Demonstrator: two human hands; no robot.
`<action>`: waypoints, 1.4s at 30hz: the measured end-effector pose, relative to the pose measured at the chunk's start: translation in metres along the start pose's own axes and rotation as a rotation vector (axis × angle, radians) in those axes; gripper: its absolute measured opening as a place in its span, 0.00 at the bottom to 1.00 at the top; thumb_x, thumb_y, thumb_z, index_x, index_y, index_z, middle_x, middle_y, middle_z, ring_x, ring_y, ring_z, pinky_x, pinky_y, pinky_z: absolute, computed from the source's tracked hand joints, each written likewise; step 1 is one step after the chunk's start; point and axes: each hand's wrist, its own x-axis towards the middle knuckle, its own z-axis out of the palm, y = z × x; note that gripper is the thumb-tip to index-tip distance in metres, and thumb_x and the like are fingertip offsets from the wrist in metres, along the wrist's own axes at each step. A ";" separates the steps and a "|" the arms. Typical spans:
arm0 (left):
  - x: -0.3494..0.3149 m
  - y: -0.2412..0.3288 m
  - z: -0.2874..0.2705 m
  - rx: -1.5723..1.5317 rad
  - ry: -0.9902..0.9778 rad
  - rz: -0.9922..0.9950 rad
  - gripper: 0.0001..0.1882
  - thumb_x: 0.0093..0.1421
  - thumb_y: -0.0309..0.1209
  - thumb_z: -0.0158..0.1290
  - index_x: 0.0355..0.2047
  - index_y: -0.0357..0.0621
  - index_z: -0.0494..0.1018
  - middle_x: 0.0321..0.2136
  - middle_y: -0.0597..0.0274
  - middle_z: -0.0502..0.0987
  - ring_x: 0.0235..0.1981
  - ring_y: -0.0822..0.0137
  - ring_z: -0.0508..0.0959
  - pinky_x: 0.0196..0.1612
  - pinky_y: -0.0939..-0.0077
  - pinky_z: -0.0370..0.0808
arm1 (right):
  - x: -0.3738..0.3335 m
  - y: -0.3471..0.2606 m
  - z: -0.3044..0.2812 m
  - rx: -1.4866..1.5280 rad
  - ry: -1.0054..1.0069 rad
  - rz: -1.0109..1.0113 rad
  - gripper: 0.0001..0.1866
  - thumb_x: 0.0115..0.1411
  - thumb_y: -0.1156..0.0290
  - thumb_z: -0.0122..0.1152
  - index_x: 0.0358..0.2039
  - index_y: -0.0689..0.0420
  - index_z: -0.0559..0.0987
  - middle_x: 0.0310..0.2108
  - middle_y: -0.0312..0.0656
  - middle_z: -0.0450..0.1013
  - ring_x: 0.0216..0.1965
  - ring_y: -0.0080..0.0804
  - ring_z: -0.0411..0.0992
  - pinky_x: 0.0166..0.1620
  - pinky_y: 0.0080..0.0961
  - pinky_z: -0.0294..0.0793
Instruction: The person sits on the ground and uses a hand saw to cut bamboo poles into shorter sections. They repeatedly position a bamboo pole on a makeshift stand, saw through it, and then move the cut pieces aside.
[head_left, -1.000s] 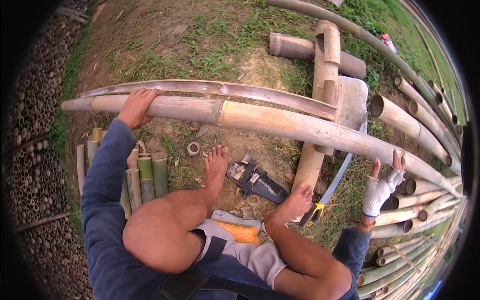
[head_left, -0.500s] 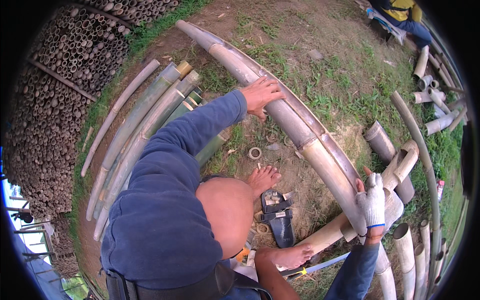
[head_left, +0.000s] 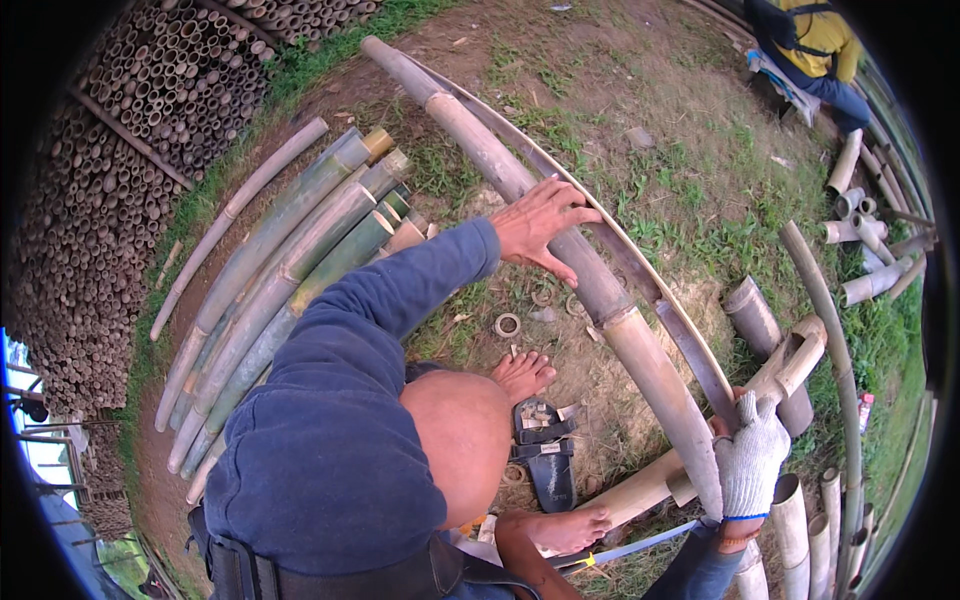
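Note:
A long bamboo pole (head_left: 598,290) runs diagonally from the far left toward the lower right. Along its right side curves a split bamboo strip (head_left: 690,340), its hollow face showing and a gap between the two near the lower end. My bare left hand (head_left: 540,225) straddles the pole with bent fingers, the thumb on the near side and fingertips by the strip. My right hand (head_left: 750,460), in a white knit glove, is closed around the strip's near end, beside the pole's lower end. Its fingertips are partly hidden.
A notched bamboo piece (head_left: 790,370) lies under the near ends. By my bare feet are a black sandal (head_left: 547,455) and a saw blade (head_left: 640,543). Bamboo poles (head_left: 270,290) lie at left, a large stack (head_left: 90,240) beyond. A person in yellow (head_left: 815,45) sits far right.
The strip's near end has come away from the pole, widening the gap. My right hand has shifted from the pole onto the strip. My left hand's fingers have spread wider.

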 end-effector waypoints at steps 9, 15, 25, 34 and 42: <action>0.046 -0.007 -0.024 0.017 0.031 -0.053 0.36 0.48 0.65 0.72 0.43 0.50 0.78 0.38 0.56 0.80 0.46 0.50 0.82 0.51 0.54 0.77 | -0.055 -0.010 -0.004 0.392 -0.023 -0.054 0.27 0.58 0.79 0.70 0.60 0.56 0.80 0.44 0.54 0.75 0.44 0.58 0.77 0.48 0.45 0.78; 0.041 0.009 -0.014 -0.034 -0.278 -0.101 0.32 0.49 0.67 0.68 0.30 0.50 0.80 0.21 0.59 0.79 0.27 0.52 0.83 0.34 0.56 0.75 | -0.072 0.015 0.012 0.784 -0.348 0.112 0.36 0.60 0.75 0.72 0.69 0.59 0.72 0.51 0.54 0.77 0.49 0.45 0.78 0.52 0.37 0.78; -0.011 -0.006 -0.051 0.279 0.112 -0.013 0.26 0.53 0.56 0.65 0.42 0.51 0.80 0.37 0.64 0.80 0.44 0.56 0.81 0.51 0.58 0.77 | -0.049 -0.032 0.007 0.609 -0.081 -0.161 0.27 0.67 0.68 0.69 0.66 0.55 0.78 0.42 0.55 0.74 0.40 0.55 0.78 0.45 0.44 0.78; -0.061 -0.021 -0.040 0.232 -0.077 -0.023 0.31 0.53 0.58 0.66 0.47 0.50 0.78 0.44 0.61 0.80 0.49 0.53 0.80 0.55 0.55 0.75 | -0.052 -0.069 0.061 0.289 0.118 -0.185 0.30 0.64 0.66 0.72 0.67 0.40 0.78 0.38 0.48 0.73 0.38 0.51 0.74 0.41 0.47 0.75; -0.051 0.002 -0.022 0.014 -0.273 -0.130 0.41 0.51 0.67 0.67 0.50 0.45 0.75 0.44 0.57 0.76 0.51 0.51 0.76 0.58 0.56 0.69 | -0.057 -0.057 0.095 0.284 0.234 -0.231 0.33 0.61 0.68 0.74 0.68 0.38 0.78 0.37 0.46 0.74 0.36 0.48 0.73 0.42 0.46 0.74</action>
